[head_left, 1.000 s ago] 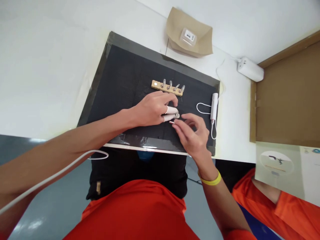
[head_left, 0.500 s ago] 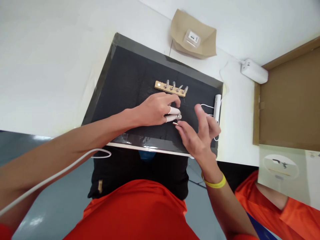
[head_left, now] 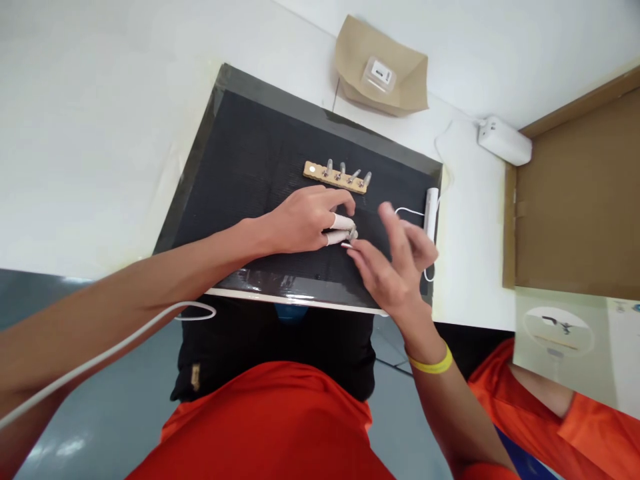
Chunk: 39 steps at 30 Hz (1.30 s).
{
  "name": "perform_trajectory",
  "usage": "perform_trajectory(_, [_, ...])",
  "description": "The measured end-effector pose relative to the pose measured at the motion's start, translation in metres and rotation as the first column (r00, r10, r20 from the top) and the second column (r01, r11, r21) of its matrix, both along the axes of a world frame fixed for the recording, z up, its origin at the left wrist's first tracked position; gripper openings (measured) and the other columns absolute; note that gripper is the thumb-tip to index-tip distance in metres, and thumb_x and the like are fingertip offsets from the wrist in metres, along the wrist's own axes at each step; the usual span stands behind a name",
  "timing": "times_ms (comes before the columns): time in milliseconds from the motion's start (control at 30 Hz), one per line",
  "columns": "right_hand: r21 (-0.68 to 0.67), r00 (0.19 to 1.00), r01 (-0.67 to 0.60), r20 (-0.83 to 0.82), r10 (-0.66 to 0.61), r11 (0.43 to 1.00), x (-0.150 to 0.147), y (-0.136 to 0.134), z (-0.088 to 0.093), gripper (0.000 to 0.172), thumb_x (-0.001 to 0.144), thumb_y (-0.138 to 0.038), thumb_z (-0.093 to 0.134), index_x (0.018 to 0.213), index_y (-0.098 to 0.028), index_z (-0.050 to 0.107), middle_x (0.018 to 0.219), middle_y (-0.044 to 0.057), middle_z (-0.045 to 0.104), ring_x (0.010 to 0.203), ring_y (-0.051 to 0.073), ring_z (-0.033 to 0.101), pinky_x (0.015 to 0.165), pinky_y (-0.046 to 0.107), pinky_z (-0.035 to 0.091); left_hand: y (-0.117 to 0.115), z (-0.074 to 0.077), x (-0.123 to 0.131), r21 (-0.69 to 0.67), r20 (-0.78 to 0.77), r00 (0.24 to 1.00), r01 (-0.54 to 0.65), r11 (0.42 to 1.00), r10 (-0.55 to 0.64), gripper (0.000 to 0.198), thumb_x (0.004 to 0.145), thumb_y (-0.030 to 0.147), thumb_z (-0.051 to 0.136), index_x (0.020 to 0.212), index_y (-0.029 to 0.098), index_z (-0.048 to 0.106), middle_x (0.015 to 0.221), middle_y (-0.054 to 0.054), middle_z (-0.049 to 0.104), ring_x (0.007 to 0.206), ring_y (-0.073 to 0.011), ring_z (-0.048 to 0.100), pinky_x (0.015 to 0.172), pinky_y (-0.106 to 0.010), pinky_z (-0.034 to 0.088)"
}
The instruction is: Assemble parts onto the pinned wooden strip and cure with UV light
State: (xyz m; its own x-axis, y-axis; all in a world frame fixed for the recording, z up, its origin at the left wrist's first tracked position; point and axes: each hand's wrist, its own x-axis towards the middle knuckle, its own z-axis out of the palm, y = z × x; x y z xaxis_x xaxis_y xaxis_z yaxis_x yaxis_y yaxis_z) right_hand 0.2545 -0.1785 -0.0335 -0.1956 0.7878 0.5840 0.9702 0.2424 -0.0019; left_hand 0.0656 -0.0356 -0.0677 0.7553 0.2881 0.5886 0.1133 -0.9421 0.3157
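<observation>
My left hand [head_left: 311, 217] reaches over the black mat [head_left: 240, 173], with white finger cots on two fingers. Between those fingertips it pinches a small shiny, partly clear piece [head_left: 353, 232], whose kind is too small to make out. My right hand [head_left: 395, 273] is closed at thumb and forefinger on a thin, light-coloured sliver [head_left: 347, 246], its other fingers raised. The sliver's tip is right beside the small piece; I cannot tell whether they touch. Beyond my left hand lies a wooden strip [head_left: 320, 172] with several small metal parts bearing clear, upright tips.
A brown paper tray [head_left: 410, 73] holding a small clear box [head_left: 379, 73] stands behind the mat. To the right are a white stick-like device [head_left: 431, 213] with cables, a white power block [head_left: 505, 141] and a cardboard box [head_left: 575, 207]. Another person's orange sleeve [head_left: 600, 427] shows at lower right.
The whole view has shifted slightly. The raised fingers of my right hand have moved a little left; both hands keep their pinches at nearly the same place.
</observation>
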Motion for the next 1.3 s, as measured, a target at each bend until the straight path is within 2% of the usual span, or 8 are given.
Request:
perform_trajectory(367, [0.131, 0.977, 0.137, -0.178, -0.113, 0.982, 0.000, -0.002, -0.002, 0.011, 0.096, -0.023, 0.069, 0.105, -0.026, 0.075, 0.157, 0.010, 0.059, 0.124, 0.028, 0.056, 0.091, 0.045, 0.058, 0.000, -0.001, 0.000, -0.005, 0.063, 0.998, 0.023, 1.000, -0.022, 0.017, 0.099, 0.030, 0.068, 0.092, 0.021, 0.081, 0.109, -0.005, 0.077, 0.075, -0.0125, 0.064, 0.077, -0.030, 0.049])
perform_trajectory(500, [0.084, 1.000, -0.016, 0.000, 0.016, 0.996, -0.004, -0.003, -0.005, 0.019, 0.093, -0.028, 0.075, 0.111, -0.031, 0.075, 0.155, 0.004, 0.061, 0.121, 0.027, 0.058, 0.094, 0.044, 0.056, 0.001, -0.001, 0.000, -0.026, 0.058, 0.997, 0.047, 0.999, -0.045, 0.016, 0.098, 0.026, 0.067, 0.094, 0.021, 0.081, 0.111, -0.005, 0.077, 0.078, -0.0129, 0.064, 0.078, -0.030, 0.050])
perform_trajectory(667, [0.139, 0.980, 0.115, -0.178, -0.090, 0.983, -0.003, -0.003, -0.004, 0.015, 0.098, -0.028, 0.066, 0.110, -0.029, 0.076, 0.158, 0.005, 0.058, 0.123, 0.028, 0.057, 0.092, 0.046, 0.056, 0.001, 0.001, 0.000, -0.132, 0.070, 0.996, 0.072, 0.989, -0.063, 0.017, 0.097, 0.030, 0.068, 0.092, 0.022, 0.083, 0.109, -0.006, 0.077, 0.076, -0.0120, 0.063, 0.076, -0.028, 0.050])
perform_trajectory(767, [0.146, 1.000, -0.023, -0.005, 0.024, 0.989, 0.002, -0.004, 0.000, 0.016, 0.095, -0.033, 0.073, 0.110, -0.032, 0.076, 0.154, 0.002, 0.062, 0.113, 0.026, 0.063, 0.092, 0.044, 0.055, 0.001, 0.006, -0.002, -0.282, 0.086, 0.990, 0.128, 0.951, -0.108, 0.016, 0.096, 0.029, 0.070, 0.094, 0.023, 0.085, 0.106, -0.006, 0.076, 0.072, -0.0100, 0.061, 0.072, -0.025, 0.050])
perform_trajectory(867, [0.252, 0.963, 0.200, -0.229, -0.143, 0.947, 0.006, -0.003, 0.004, 0.015, 0.100, -0.028, 0.063, 0.108, -0.028, 0.076, 0.152, 0.005, 0.063, 0.119, 0.029, 0.062, 0.092, 0.049, 0.056, 0.001, 0.014, -0.003, -0.414, 0.118, 0.986, 0.156, 0.897, -0.117, 0.012, 0.093, 0.030, 0.076, 0.093, 0.025, 0.086, 0.100, -0.004, 0.077, 0.067, -0.0080, 0.061, 0.068, -0.023, 0.050])
perform_trajectory(1033, [0.151, 0.994, 0.075, -0.088, -0.062, 0.986, 0.001, -0.006, 0.008, 0.010, 0.095, -0.033, 0.073, 0.102, -0.031, 0.078, 0.149, 0.006, 0.065, 0.110, 0.027, 0.063, 0.087, 0.046, 0.058, 0.004, 0.026, -0.006, -0.579, 0.142, 0.984, 0.173, 0.797, -0.110, 0.011, 0.089, 0.032, 0.081, 0.093, 0.023, 0.087, 0.097, -0.004, 0.079, 0.074, -0.0099, 0.068, 0.068, -0.022, 0.051])
perform_trajectory(1133, [0.215, 0.937, 0.227, -0.314, -0.153, 0.950, -0.006, -0.008, 0.009, 0.014, 0.099, -0.024, 0.063, 0.105, -0.028, 0.075, 0.152, 0.006, 0.064, 0.116, 0.027, 0.061, 0.091, 0.048, 0.056, 0.006, 0.031, -0.009, -0.630, 0.127, 0.984, 0.180, 0.755, -0.128, 0.014, 0.088, 0.037, 0.082, 0.092, 0.025, 0.087, 0.096, -0.003, 0.079, 0.077, -0.0110, 0.070, 0.069, -0.023, 0.052])
perform_trajectory(1300, [0.110, 0.980, 0.052, -0.194, -0.030, 0.993, -0.020, -0.013, 0.005, 0.014, 0.095, -0.027, 0.071, 0.107, -0.030, 0.076, 0.152, 0.004, 0.063, 0.118, 0.029, 0.060, 0.090, 0.046, 0.054, 0.010, 0.035, -0.012, -0.644, 0.104, 0.986, 0.167, 0.747, -0.131, 0.019, 0.090, 0.045, 0.080, 0.091, 0.027, 0.087, 0.100, -0.004, 0.081, 0.083, -0.0128, 0.072, 0.073, -0.023, 0.054])
